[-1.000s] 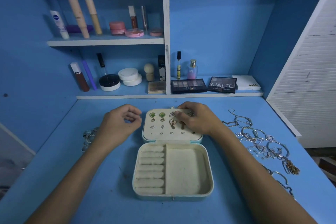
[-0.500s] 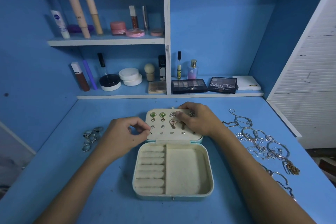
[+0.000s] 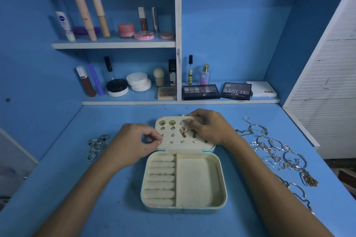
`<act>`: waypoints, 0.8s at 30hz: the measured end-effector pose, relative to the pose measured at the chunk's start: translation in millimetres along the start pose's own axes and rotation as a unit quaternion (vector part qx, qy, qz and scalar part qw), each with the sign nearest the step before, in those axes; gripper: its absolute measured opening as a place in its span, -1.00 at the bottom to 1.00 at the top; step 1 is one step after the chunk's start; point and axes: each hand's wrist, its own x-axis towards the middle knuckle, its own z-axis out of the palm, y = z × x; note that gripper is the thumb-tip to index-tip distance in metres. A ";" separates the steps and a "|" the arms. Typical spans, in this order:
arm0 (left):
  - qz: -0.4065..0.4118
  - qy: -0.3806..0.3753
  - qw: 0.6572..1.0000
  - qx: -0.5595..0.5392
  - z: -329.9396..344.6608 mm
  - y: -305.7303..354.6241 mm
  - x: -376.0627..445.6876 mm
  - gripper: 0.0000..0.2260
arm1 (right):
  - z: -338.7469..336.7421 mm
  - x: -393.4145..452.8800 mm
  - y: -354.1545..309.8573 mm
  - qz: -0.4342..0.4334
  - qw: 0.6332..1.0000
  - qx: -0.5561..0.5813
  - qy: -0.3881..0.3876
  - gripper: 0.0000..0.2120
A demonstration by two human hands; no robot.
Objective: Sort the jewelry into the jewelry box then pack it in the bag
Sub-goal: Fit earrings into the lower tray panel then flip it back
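The pale blue jewelry box (image 3: pixel 219 183) lies open in the middle of the desk. Its base holds ring rolls on the left and a bare compartment on the right. The raised lid panel (image 3: pixel 177 146) carries several earrings in rows. My left hand (image 3: pixel 131 148) is at the panel's lower left corner, thumb and fingertips pinched together on something tiny, apparently a stud earring. My right hand (image 3: pixel 210 129) grips the lid's upper right, fingers over its top edge and thumb on the panel. No bag is in view.
Several rings (image 3: pixel 97 145) lie on the desk left of the box. A tangle of necklaces and bracelets (image 3: pixel 277 152) spreads along the right side. Cosmetics fill the shelves (image 3: pixel 115 45) behind. A white slatted panel (image 3: pixel 327 82) stands at the right.
My left hand has moved right from beside the box to the lid panel's lower left corner, fingers pinched. My right hand has stayed on the lid.
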 end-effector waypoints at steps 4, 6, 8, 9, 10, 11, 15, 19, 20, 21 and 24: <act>0.032 -0.017 0.998 0.046 0.4 1.3 3.3 -0.87 | -1.2 -1.0 -2.6 0.000 1.000 0.004 -0.004 -0.78; 0.042 -0.017 0.997 0.056 1.8 2.0 2.9 -0.87 | -2.2 -1.2 -4.2 -0.002 1.000 0.003 -0.005 -0.79; 0.037 -0.014 0.997 0.060 2.6 2.9 0.9 -0.88 | -3.0 -1.2 -5.0 -0.001 1.000 0.003 -0.006 -0.79; 0.028 -0.011 0.998 0.056 2.8 3.8 -0.5 -0.88 | -3.7 -1.1 -5.4 0.001 1.000 0.002 -0.007 -0.78; 0.017 -0.005 0.999 0.050 2.6 5.3 -2.7 -0.87 | -4.4 -1.3 -6.2 0.002 1.000 0.004 -0.008 -0.78; 0.004 0.005 0.999 0.041 2.3 7.5 -5.3 -0.87 | -5.1 -1.7 -7.2 0.002 1.000 0.007 -0.009 -0.78; -0.067 0.067 0.995 -0.031 2.6 18.3 -16.8 -0.82 | -8.2 -3.4 -10.7 -0.010 1.000 0.002 0.003 -0.81; -0.191 0.098 0.958 -0.191 1.1 35.8 -29.3 -0.81 | -10.8 -5.1 -13.2 -0.021 1.000 0.000 0.011 -0.79; -0.210 0.103 0.946 -0.224 1.4 40.2 -32.6 -0.81 | -11.8 -5.5 -14.1 -0.025 1.000 0.003 0.013 -0.79; -0.223 0.102 0.935 -0.255 2.2 44.7 -35.8 -0.81 | -13.1 -5.9 -15.6 -0.030 0.999 0.006 0.014 -0.79; -0.251 0.082 0.909 -0.323 5.6 54.5 -45.2 -0.81 | -17.1 -8.2 -21.4 -0.045 0.999 0.006 0.020 -0.80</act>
